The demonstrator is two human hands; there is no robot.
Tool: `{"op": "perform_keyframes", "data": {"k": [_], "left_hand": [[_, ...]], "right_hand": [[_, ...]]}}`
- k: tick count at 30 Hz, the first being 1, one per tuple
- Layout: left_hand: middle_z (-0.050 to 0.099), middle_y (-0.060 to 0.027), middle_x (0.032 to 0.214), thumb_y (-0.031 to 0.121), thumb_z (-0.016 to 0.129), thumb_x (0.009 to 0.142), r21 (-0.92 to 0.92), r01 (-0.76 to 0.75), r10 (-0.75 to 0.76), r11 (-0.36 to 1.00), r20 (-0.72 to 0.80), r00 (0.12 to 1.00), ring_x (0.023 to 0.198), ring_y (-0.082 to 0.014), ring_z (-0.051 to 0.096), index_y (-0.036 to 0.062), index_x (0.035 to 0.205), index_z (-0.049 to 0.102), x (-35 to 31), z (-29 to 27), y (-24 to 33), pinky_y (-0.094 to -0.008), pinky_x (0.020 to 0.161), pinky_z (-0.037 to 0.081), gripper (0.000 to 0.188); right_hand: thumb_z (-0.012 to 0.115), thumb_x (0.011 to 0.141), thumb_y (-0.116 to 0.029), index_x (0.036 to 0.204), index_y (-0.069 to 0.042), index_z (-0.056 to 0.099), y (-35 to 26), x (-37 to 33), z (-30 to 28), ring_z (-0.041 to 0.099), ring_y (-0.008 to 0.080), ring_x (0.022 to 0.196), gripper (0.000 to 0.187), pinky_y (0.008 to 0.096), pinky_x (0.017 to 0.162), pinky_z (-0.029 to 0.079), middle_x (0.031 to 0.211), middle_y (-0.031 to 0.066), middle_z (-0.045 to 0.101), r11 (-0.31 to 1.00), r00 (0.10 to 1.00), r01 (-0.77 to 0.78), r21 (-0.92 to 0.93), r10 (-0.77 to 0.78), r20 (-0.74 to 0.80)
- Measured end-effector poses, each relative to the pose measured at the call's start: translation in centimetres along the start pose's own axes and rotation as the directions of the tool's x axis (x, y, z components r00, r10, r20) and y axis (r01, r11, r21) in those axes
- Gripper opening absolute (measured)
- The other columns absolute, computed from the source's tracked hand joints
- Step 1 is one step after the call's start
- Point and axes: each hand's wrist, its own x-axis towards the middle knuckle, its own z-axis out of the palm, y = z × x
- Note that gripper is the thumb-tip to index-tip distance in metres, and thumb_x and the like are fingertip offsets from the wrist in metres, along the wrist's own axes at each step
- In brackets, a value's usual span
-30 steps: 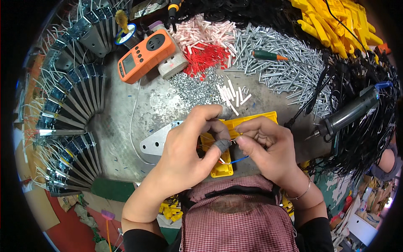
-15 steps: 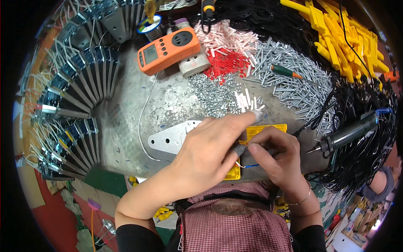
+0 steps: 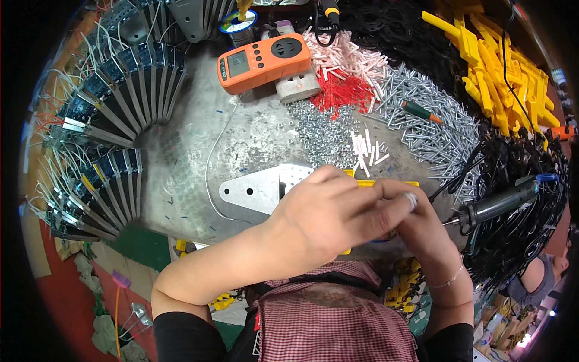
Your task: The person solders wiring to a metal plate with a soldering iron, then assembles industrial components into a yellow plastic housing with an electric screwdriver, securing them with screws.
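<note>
My left hand [image 3: 329, 217] reaches across to the right and lies over a yellow plastic part [image 3: 392, 183], of which only the top edge and a lower corner show. My right hand [image 3: 422, 232] is under and behind the left one, mostly hidden; its fingers seem closed at the yellow part, but its grip cannot be made out. A small grey piece sits at my left fingertips [image 3: 411, 199]. A flat metal bracket with holes [image 3: 256, 192] lies on the steel worktop [image 3: 181, 175] just left of my hands.
An orange multimeter [image 3: 262, 60] lies at the back. Piles of nuts [image 3: 319, 130], silver screws [image 3: 422, 108], red and pink sleeves [image 3: 344, 75], and yellow plastic parts [image 3: 494, 60] surround the work spot. A soldering iron [image 3: 497, 202] rests right. Fanned metal assemblies with wires [image 3: 102, 133] line the left.
My left hand has moved rightward over the yellow part and over my right hand, hiding more of both. The view has shifted down a little.
</note>
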Motion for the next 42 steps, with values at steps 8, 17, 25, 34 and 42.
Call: {"op": "perform_keyframes", "data": {"k": [8,17,25,34,42], "left_hand": [[0.063,-0.0135,0.085,-0.009,0.054,0.062,-0.413,0.433,-0.438,0.801,0.089,0.895,0.081,-0.0288,0.065,0.0015,0.127,0.053,0.0,-0.5,-0.3,-0.0364,0.077,0.052,0.066],[0.063,-0.0121,0.08,-0.004,0.061,0.06,-0.293,0.193,-0.212,0.936,-0.033,0.977,0.074,-0.0295,0.064,0.0014,0.113,0.06,0.0,0.0,-0.9,-0.0367,0.071,0.049,0.053],[0.064,-0.0095,0.079,-0.006,0.063,0.061,-0.285,0.225,-0.24,0.932,-0.017,0.971,0.068,-0.0281,0.063,0.0015,0.113,0.059,0.4,0.1,-0.7,-0.036,0.066,0.049,0.053],[0.066,-0.0132,0.084,-0.009,0.062,0.07,-0.313,0.298,-0.292,0.902,0.067,0.954,0.082,-0.0178,0.068,-0.0024,0.128,0.04,0.1,-0.2,-0.7,-0.0304,0.074,0.055,0.063],[0.065,-0.0129,0.083,-0.002,0.064,0.064,-0.244,0.117,-0.126,0.963,-0.025,0.992,0.076,-0.0322,0.064,-0.0018,0.11,0.061,-0.8,0.4,-0.3,-0.0402,0.069,0.049,0.046]], "right_hand": [[0.071,0.078,-0.002,0.102,0.0,0.06,-0.1,-1.0,0.9,0.064,0.0153,0.065,0.026,0.027,0.058,0.051,0.073,0.0087,0.061,0.089,0.646,0.428,-0.899,-0.726,0.236],[0.066,0.086,-0.008,0.099,0.0,0.061,-1.0,-0.6,-0.4,0.064,0.0145,0.072,0.016,0.0276,0.065,0.052,0.08,0.0062,0.063,0.846,0.968,0.232,-0.479,-0.252,0.024],[0.063,0.091,-0.014,0.092,0.001,0.06,-1.4,-0.5,-0.2,0.058,0.009,0.069,0.015,0.025,0.062,0.049,0.079,0.002,0.06,0.984,1.0,-0.007,-0.18,0.009,0.011],[0.073,0.073,-0.011,0.093,-0.006,0.062,0.9,-0.5,0.2,0.062,0.0221,0.065,0.022,0.031,0.055,0.051,0.08,0.0064,0.058,0.152,0.62,0.471,-0.869,-0.758,0.203],[0.068,0.08,-0.006,0.104,0.005,0.06,-0.6,-0.7,0.3,0.059,0.0121,0.077,0.027,0.028,0.069,0.049,0.087,0.0053,0.062,0.965,0.992,0.126,-0.23,-0.129,-0.001]]}}
